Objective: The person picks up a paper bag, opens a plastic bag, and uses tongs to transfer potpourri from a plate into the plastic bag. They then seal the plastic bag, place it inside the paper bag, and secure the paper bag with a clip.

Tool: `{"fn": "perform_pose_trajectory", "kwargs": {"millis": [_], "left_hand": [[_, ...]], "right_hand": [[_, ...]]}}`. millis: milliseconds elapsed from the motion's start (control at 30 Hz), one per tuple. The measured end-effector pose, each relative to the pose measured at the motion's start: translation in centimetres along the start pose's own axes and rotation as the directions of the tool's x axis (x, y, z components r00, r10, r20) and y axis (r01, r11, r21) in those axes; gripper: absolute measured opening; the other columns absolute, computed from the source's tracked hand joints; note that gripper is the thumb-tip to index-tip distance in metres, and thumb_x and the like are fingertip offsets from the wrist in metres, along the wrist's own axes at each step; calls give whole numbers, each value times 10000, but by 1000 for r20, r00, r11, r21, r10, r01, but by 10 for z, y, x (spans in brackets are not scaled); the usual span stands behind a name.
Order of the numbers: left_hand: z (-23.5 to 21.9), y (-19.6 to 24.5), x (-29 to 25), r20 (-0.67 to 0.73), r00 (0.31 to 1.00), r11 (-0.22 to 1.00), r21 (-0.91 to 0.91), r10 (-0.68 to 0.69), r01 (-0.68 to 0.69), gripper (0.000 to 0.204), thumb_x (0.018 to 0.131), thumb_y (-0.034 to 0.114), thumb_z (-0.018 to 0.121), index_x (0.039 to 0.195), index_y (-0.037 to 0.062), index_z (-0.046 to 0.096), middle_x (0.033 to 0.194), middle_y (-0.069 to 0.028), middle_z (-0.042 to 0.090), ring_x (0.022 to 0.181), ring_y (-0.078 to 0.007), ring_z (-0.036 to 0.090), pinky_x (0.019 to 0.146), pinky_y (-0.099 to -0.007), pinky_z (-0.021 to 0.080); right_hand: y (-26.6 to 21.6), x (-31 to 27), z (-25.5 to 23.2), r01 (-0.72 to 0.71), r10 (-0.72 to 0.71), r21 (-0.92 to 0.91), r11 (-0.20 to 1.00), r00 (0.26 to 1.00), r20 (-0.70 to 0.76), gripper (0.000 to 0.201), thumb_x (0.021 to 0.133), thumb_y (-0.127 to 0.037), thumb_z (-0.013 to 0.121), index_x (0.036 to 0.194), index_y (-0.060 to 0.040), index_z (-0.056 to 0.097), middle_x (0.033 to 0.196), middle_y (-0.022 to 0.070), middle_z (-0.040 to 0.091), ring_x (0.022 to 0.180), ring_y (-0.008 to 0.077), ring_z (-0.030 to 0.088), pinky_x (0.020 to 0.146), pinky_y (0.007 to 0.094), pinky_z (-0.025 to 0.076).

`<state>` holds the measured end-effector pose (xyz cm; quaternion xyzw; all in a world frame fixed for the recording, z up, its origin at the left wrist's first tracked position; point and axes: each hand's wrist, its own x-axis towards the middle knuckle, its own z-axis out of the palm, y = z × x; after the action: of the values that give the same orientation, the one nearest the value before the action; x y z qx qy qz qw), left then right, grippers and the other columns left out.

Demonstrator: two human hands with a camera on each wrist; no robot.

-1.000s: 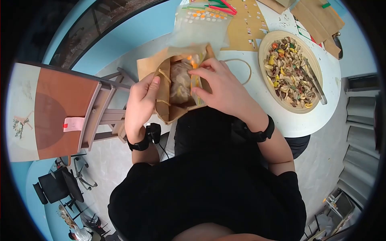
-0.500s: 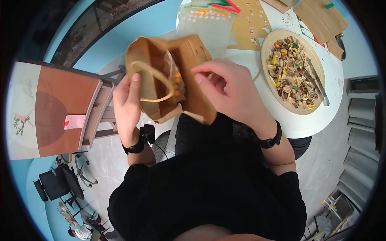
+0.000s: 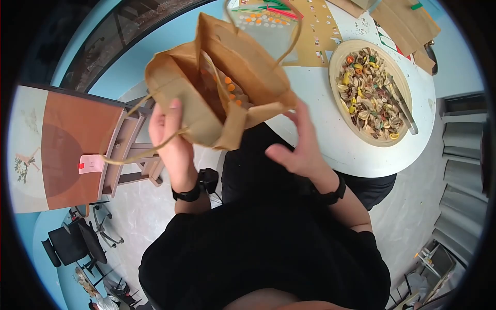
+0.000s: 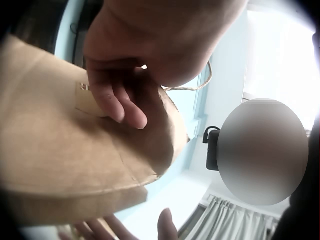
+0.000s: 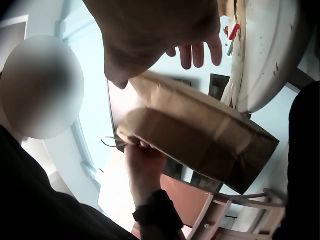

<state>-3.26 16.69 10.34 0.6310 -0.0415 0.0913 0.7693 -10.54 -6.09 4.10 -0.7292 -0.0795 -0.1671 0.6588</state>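
Observation:
A brown paper bag [image 3: 248,67] with rope handles hangs over the table's left edge, its mouth open toward the head camera. Inside lies a clear packet with orange dots [image 3: 230,88]. The left hand [image 3: 173,150] grips the bag's near left rim, thumb on the outer face; in the left wrist view that hand's fingers [image 4: 117,105] curl against the paper. The right hand [image 3: 305,147] is at the bag's right side, fingers spread and thumb apart; whether its fingertips touch the paper is unclear. In the right wrist view the right hand [image 5: 165,40] appears above the bag [image 5: 200,120].
An oval tray [image 3: 336,77] of dried pieces, with metal tongs [image 3: 405,108] on it, stands on the white table [image 3: 310,93]. Behind are a dotted plastic sheet [image 3: 279,36], coloured sticks and more brown paper [image 3: 403,26]. A wooden chair [image 3: 124,150] stands left.
The bag has turned and risen, its handles now swung outward. The right hand has left the packet in the bag's mouth and moved to the bag's right side, its fingers spreading.

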Motion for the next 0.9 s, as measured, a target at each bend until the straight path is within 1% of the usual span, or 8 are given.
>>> {"fn": "perform_pose_trajectory", "kwargs": {"millis": [100,200,300,333,500,700,867,900], "left_hand": [[22,-9,-8,93,996,998,63,-10,4,348,1015,147,589,1292,-64,575,1142,-111,691,1005,-176,674,894,-304,535],[52,-3,-21,133,990,994,-88,-52,64,428,1033,172,585,1379,-75,532,1112,-117,690,938,-174,677,863,-309,538],[52,6,-21,248,967,992,-88,-62,86,475,1050,202,577,1426,-80,507,1085,-120,686,865,-152,665,804,-288,533],[44,6,-16,246,969,999,-22,-28,35,492,1054,217,576,1438,-82,498,1081,-121,686,846,-146,661,784,-278,529],[11,-10,17,62,961,944,182,268,-275,491,997,118,661,1443,-29,516,1154,-81,686,959,-132,667,799,-266,532],[-32,-40,26,521,834,977,-1,-182,214,319,967,63,711,1268,-24,651,1158,-89,730,1027,-138,674,902,-296,530],[-41,-51,24,318,942,976,-144,-108,161,231,984,94,709,1172,-36,681,1123,-108,745,965,-137,694,864,-287,550],[-40,-49,25,253,961,974,-167,-109,155,232,988,106,706,1168,-38,680,1123,-112,744,965,-141,696,861,-290,553]], "right_hand": [[-20,12,11,113,-98,-43,993,962,256,867,813,-306,845,1487,4,396,1446,229,501,1307,360,539,1060,431,456],[-15,12,29,248,-248,-50,967,969,-2,649,873,-175,784,1423,8,493,1369,230,582,1174,354,630,947,386,519],[-15,11,12,112,-114,-118,987,993,-12,388,912,-63,714,1283,10,623,1168,201,704,964,354,704,809,358,551],[-21,8,9,-3,-13,-139,990,993,-114,220,956,-67,692,1158,19,690,939,109,748,782,232,705,721,311,537],[-34,10,-19,-39,74,192,981,981,-179,233,1002,-128,694,1179,23,689,917,1,710,792,9,551,671,204,457],[-60,37,-37,-72,86,145,987,992,-88,294,1007,-162,698,1227,32,673,985,-13,707,847,27,562,738,203,459],[-53,122,-73,-126,118,381,916,992,43,462,1067,-400,547,1252,-1,689,1014,72,752,920,99,662,822,282,523],[-44,143,-78,-118,124,215,969,992,-13,454,1069,-391,530,1242,-3,691,1030,78,752,959,121,672,847,301,526]]}}
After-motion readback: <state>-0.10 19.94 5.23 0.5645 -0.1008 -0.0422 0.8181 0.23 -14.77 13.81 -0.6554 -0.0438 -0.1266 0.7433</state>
